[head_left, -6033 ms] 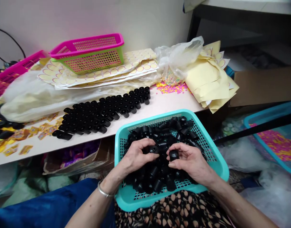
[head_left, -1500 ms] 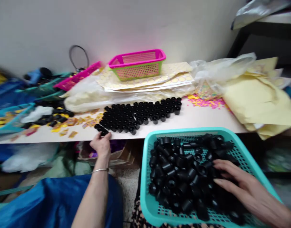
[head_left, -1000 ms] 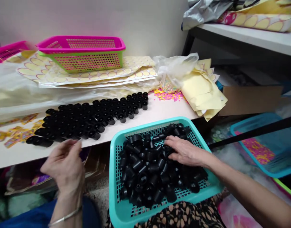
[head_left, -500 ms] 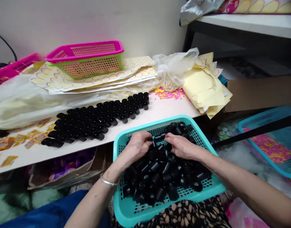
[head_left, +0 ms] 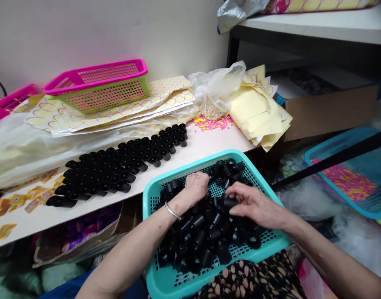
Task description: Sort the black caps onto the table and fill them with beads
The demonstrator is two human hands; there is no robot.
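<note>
Against a pale wall [head_left: 178,33], the desk [head_left: 212,143] bears close rows of black pieces [head_left: 116,168]. Over the turquoise basket [head_left: 155,276] of loose pieces [head_left: 206,234], the right hand [head_left: 254,203] curls its fingers round one piece [head_left: 229,202]; whether the left hand [head_left: 196,187] grips anything, I cannot tell.

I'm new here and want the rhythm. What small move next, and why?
Probably lift the black piece from the teal basket with the right hand: it sits within that hand's curl, and similar pieces stand packed together on the white table.
</note>
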